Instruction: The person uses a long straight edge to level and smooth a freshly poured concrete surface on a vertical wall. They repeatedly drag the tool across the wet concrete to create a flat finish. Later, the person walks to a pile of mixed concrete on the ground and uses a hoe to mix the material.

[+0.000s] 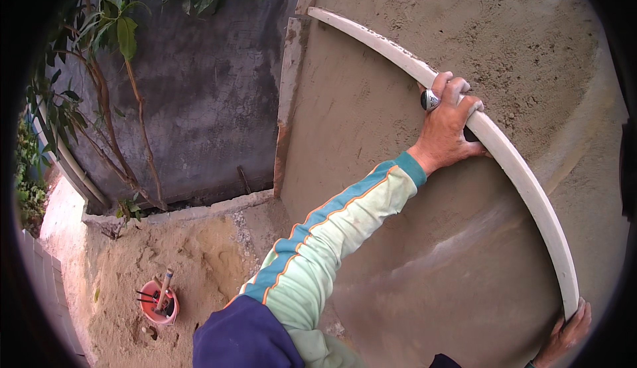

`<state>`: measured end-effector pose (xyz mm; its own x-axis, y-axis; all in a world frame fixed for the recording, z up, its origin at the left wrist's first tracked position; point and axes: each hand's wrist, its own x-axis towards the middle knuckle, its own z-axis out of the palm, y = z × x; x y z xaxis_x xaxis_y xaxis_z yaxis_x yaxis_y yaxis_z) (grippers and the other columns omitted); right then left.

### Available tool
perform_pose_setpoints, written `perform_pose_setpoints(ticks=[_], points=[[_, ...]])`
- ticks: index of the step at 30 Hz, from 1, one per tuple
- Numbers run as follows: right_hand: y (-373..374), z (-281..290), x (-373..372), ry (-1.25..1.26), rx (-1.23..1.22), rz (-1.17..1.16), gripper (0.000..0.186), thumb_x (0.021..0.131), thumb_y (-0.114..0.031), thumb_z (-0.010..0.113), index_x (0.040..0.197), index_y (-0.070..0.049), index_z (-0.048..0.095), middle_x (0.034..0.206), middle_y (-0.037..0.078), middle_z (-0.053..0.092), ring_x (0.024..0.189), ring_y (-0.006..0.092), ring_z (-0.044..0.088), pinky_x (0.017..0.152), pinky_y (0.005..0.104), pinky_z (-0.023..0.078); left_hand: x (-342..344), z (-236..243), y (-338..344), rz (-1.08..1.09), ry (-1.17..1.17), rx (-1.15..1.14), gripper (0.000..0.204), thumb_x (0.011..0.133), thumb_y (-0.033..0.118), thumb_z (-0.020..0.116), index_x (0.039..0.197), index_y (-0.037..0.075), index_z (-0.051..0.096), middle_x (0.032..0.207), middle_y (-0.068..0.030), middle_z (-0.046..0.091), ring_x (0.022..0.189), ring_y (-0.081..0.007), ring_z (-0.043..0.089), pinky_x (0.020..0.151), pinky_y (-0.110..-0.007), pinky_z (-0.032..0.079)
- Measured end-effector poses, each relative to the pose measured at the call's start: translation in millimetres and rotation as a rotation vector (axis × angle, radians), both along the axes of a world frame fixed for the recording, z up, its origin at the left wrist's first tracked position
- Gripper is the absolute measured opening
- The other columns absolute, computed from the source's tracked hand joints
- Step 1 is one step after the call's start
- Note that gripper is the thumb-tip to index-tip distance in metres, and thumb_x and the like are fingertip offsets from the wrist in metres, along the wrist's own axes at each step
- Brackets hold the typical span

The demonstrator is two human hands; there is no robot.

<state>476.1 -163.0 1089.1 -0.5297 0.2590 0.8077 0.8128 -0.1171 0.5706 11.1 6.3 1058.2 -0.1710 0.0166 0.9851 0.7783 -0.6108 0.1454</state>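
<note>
A long pale straightedge (521, 169) lies against a wall of fresh grey-brown plaster (411, 228), running from the upper middle down to the lower right. My left hand (451, 126) grips it near its upper middle, fingers over the top edge and thumb below; a large ring is on one finger. At the lower right my right hand (567, 336) holds the bar's end, partly cut off by the picture's dark rim. Above the bar the plaster is rough and pitted, while below it looks smoother. A pale streak crosses the smoother part.
A thin upright board (286, 96) edges the plaster on the left, beside a dark wall (212, 89). A leafy shrub (99, 69) stands before that wall. On the sandy ground (206, 262) sits a pink bucket (147, 315) containing a hammer and other tools.
</note>
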Motion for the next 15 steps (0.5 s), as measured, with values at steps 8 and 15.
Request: perform_pose_setpoints(ticks=[8, 15], points=[[-22, -43, -27, -0.1, -0.12, -0.002, 0.028, 0.088, -0.034, 0.066, 0.111, -0.018, 0.064, 0.101, 0.007, 0.064, 0.089, 0.0269, 0.063, 0.074, 0.0415, 0.049, 2, -126, -12, -0.025, -0.137, -0.153, 0.066, 0.05, 0.026, 0.088, 0.106, 0.014, 0.055, 0.122, -0.0143, 0.044, 0.128, -0.044, 0.03, 0.102, -0.053, 0.034], [-22, -89, -26, -0.153, -0.209, -0.02, 0.024, 0.092, -0.028, 0.06, 0.114, -0.018, 0.064, 0.103, 0.007, 0.064, 0.092, 0.0279, 0.062, 0.077, 0.0431, 0.048, 24, -250, -25, 0.009, -0.253, -0.316, 0.073, 0.05, 0.027, 0.09, 0.11, 0.016, 0.051, 0.133, -0.0176, 0.038, 0.132, -0.0466, 0.024, 0.104, -0.057, 0.031]])
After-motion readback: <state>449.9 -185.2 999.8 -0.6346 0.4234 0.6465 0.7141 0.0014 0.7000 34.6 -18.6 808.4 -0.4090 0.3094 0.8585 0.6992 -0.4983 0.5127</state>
